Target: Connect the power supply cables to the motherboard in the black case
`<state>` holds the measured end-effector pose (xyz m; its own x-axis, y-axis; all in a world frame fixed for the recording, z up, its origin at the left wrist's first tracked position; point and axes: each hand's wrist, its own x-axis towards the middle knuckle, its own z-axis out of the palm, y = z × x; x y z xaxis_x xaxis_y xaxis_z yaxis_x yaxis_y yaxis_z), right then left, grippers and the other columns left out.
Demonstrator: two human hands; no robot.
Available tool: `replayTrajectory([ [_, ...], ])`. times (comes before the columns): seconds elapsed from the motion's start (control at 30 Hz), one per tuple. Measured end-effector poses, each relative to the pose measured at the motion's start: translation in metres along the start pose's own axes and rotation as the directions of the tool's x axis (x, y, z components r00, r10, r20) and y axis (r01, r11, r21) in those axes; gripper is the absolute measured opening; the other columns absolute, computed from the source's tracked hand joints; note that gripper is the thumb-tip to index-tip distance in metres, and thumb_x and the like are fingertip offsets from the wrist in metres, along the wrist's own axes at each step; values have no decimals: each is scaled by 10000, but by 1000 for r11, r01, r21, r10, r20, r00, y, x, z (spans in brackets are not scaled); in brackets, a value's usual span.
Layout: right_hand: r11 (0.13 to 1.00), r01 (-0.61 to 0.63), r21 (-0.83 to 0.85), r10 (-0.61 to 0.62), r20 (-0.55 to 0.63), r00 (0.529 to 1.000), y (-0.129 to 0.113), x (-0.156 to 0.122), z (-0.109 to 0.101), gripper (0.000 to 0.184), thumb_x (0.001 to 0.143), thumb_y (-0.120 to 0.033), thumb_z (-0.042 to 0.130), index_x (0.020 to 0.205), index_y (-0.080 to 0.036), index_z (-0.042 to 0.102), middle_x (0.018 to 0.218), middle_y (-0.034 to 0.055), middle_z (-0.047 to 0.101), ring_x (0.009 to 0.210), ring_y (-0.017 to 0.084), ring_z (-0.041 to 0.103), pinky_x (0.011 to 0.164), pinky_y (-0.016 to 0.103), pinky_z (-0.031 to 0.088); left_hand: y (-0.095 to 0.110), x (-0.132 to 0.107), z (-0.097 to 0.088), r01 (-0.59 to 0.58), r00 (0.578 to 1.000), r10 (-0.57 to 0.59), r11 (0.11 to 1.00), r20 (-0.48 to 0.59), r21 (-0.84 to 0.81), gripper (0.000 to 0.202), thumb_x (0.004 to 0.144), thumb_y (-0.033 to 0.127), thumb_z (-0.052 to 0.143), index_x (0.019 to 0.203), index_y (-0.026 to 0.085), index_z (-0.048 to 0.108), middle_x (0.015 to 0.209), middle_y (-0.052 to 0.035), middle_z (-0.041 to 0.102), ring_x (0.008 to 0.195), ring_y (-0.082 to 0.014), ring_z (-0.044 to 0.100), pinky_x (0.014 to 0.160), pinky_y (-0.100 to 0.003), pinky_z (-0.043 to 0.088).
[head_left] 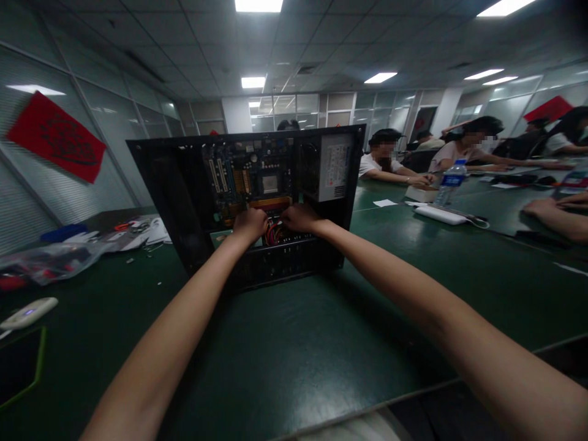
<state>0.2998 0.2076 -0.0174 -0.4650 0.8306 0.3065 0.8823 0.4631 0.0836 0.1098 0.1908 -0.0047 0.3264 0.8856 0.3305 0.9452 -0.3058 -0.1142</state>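
An open black computer case (165, 184) stands upright on the green table, its inside facing me. Within it I see a motherboard (282, 160) with a square chip (270, 184), and a power supply (334, 168) at the upper right. Both hands reach into the lower middle of the case. My left hand (251, 224) is closed at the motherboard's lower edge, by an orange-brown strip. Close beside it, my right hand (301, 218) is closed too, its fingertips hidden. Coloured cables (274, 234) bunch between and below the hands. What the fingers grip is hidden.
On the left lie a plastic bag (59, 260), papers, small loose parts, a white device (30, 313) and a green-edged phone (21, 367). To the right stand a water bottle (452, 184) and a white power bank (440, 214). Several people sit beyond.
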Motion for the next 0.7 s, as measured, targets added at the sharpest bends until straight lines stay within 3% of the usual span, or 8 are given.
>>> replayTrajectory([
  [0.53,1000,-25,13,24,6,1000,1,3,2,369,971,-276,492,1173,-179,785,1191,142,764,1084,283,706,860,332,482,9,-3,-6,-10,1000,10,1000,12,19,382,959,269,489,1125,99,787,1144,-261,738,1122,-406,700,923,-488,549],
  [0.7,999,-19,41,19,-1,1000,-4,-1,-6,346,992,-253,484,1144,-178,786,1173,136,769,1095,273,707,868,311,480,3,-16,-10,22,1000,-22,998,13,-66,383,1003,331,459,1167,194,776,1175,-168,759,1124,-323,706,960,-413,531],
])
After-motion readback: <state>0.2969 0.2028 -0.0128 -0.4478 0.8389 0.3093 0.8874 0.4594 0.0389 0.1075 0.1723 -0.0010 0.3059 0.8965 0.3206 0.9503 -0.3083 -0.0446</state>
